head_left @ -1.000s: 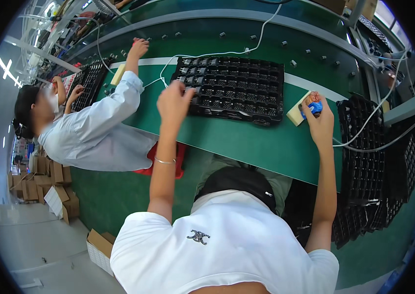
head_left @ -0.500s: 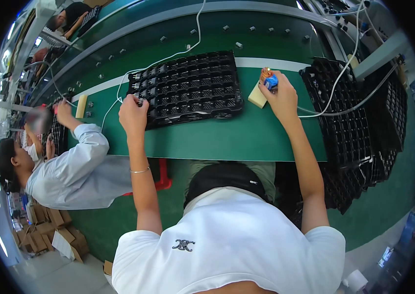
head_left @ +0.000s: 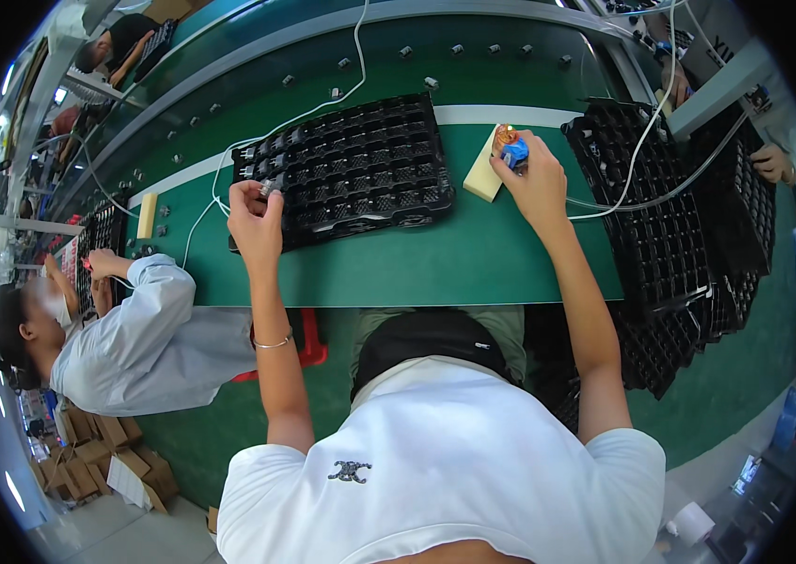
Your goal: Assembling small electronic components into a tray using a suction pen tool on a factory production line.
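A black compartment tray [head_left: 360, 174] lies at a tilt on the green workbench, with small metallic parts along its left end. At that end my left hand [head_left: 255, 221] pinches a small silvery part [head_left: 267, 188], just over the tray's edge. To the right of the tray, my right hand [head_left: 536, 179] is closed round a small blue tool with a copper-coloured end [head_left: 514, 150]; its grip is partly hidden by my fingers. Beside that hand a pale yellow block [head_left: 482, 179] rests on the bench.
Stacked black trays [head_left: 642, 216] stand at the right, with a clear hose [head_left: 647, 204] and white cable crossing them. Small parts [head_left: 432, 83] dot the green strip beyond the bench. A co-worker [head_left: 125, 348] sits at the left; another person's hand [head_left: 774, 164] touches the trays at far right.
My left hand has turned slightly, showing more of the silvery part. My right hand keeps its hold. The co-worker's arm at left has come down, and another person's hands have appeared at right.
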Demonstrator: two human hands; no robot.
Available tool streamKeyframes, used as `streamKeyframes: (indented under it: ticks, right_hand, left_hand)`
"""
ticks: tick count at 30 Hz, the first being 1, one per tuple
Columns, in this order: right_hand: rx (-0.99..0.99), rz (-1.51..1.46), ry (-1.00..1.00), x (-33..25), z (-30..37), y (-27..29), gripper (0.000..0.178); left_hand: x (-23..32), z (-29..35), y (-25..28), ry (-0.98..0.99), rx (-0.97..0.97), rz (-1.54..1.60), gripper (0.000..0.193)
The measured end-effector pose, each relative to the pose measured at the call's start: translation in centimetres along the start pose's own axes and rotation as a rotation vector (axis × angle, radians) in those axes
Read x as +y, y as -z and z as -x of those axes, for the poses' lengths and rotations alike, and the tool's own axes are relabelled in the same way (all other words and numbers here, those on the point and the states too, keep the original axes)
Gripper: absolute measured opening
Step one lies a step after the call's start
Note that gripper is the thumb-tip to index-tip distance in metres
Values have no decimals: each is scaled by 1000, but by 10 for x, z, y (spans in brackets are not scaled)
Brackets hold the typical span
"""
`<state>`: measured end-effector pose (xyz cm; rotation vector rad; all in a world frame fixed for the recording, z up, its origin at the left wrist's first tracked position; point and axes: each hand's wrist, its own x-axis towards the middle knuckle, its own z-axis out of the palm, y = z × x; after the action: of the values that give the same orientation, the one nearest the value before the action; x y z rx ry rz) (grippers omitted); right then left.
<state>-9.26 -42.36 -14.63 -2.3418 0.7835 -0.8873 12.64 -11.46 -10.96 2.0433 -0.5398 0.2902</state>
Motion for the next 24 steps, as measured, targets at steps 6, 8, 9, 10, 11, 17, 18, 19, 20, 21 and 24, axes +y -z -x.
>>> streamKeyframes:
  ticks: [6,8,9,10,11,17,18,19,20,21,24]
  right_hand:
    - [-4,-1,-6,0,-1,1,39]
    - [2,-2,-3,1,-1,1,38]
    - [-2,-1,-6,1,-1,1,38]
    - [-7,-1,-8,1,-2,1,39]
    - [-7,-3,-5,0,-2,0,39]
    - [66,-32,84,8,-29,-17,42]
    - [18,-11,56,12,-44,-22,43]
    - [-31,9,29,16,-61,-27,44]
    - [-43,10,17,18,-79,-34,45]
    - [-42,8,23,24,-95,-39,45]
    - [-55,35,7,43,-134,-57,43]
  left_hand:
    - [-2,6,-9,37,-145,360,16]
    - [-1,8,-13,23,-168,407,18]
    - [0,9,-15,23,-169,408,18]
    - [1,11,-15,63,-182,413,18]
    - [3,13,-14,103,-191,417,18]
    - [-1,21,-14,299,-304,748,16]
    - [5,22,-13,298,-355,788,18]
    - [13,24,-12,295,-348,787,18]
    - [22,27,-12,321,-342,774,20]
    - [28,29,-12,346,-341,763,21]
    - [33,34,-16,303,-414,773,31]
